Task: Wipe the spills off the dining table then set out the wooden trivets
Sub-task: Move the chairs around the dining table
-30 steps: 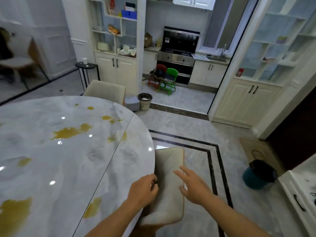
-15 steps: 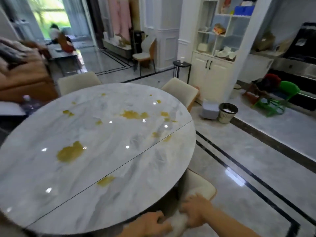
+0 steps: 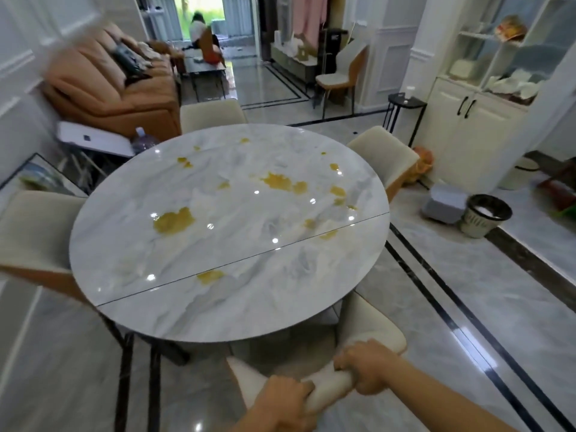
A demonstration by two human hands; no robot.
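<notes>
At the far left a cream padded chair [image 3: 34, 232] is tucked against the table's edge, with a tan leather sofa [image 3: 115, 88] further back. The round dining table [image 3: 174, 310] fills the middle. Its top is glossy grey-white marble, crossed by one thin dark seam. The spills [image 3: 174, 220] are yellow blotches scattered over the top. The largest lie left of centre and toward the far right side, and a small one sits on the seam.

Below the near edge, the left hand [image 3: 280, 403] curls its fingers over the soft, rounded top of a cream chair back [image 3: 330, 385]. The right hand [image 3: 366, 364] grips the same top just beside it. This chair stands between the person and the table.

Further right are another cream chair [image 3: 386, 157], a white cabinet [image 3: 467, 126] and a round waste bin [image 3: 484, 218] on the polished tile floor.
</notes>
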